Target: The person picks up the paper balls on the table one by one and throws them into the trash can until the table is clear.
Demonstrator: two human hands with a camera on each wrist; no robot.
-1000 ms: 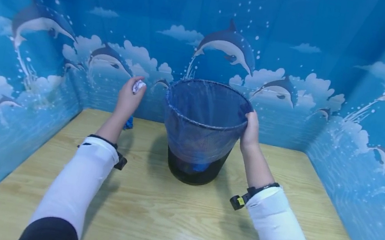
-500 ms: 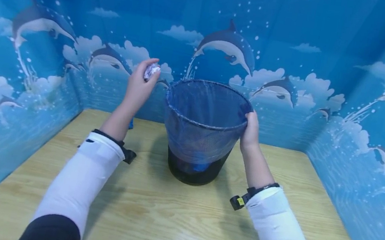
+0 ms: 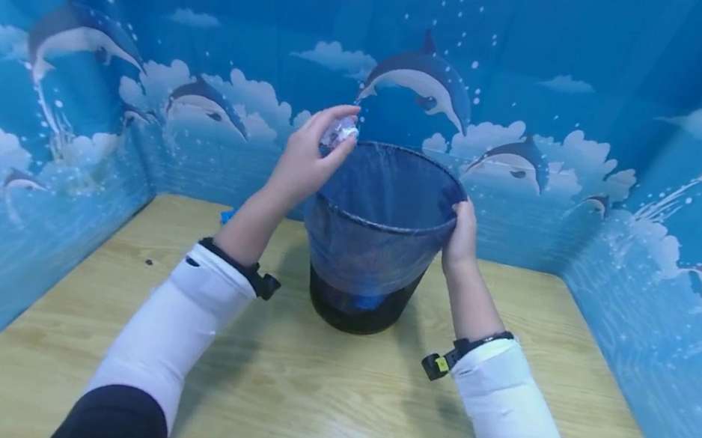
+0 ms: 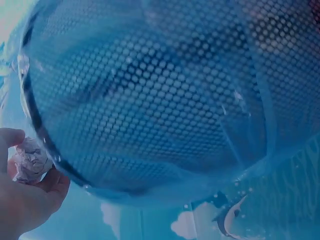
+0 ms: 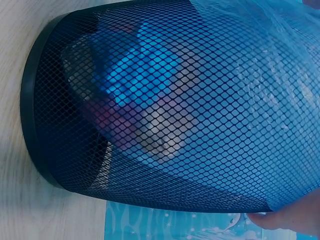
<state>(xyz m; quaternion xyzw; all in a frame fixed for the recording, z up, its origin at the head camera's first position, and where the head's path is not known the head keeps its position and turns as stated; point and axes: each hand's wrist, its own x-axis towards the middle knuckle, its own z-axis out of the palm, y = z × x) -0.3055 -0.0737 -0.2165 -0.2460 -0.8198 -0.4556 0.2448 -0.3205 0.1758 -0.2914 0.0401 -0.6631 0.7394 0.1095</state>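
Observation:
A black mesh wastebasket [image 3: 355, 318] stands upright on the wooden table, lined with a thin blue bag [image 3: 365, 259] folded over its rim. My left hand [image 3: 309, 156] holds a crumpled whitish paper ball [image 3: 340, 134] between thumb and fingers, at the left side of the rim. The left wrist view shows the ball [image 4: 31, 161] just beside the rim. With my right hand [image 3: 462, 239] I grip the rim on the right. Through the mesh in the right wrist view, crumpled blue [image 5: 142, 75] and whitish [image 5: 165, 127] pieces lie inside, near the bottom.
A small blue piece [image 3: 227, 216] lies at the table's back left, partly hidden behind my left forearm. A tiny dark speck [image 3: 148, 262] is on the table [image 3: 298, 393] at left. Blue dolphin-printed curtains [image 3: 254, 0] enclose the back and both sides.
My left hand has risen and moved right with the paper ball, from left of the wastebasket to its rim. My right hand has stayed on the rim.

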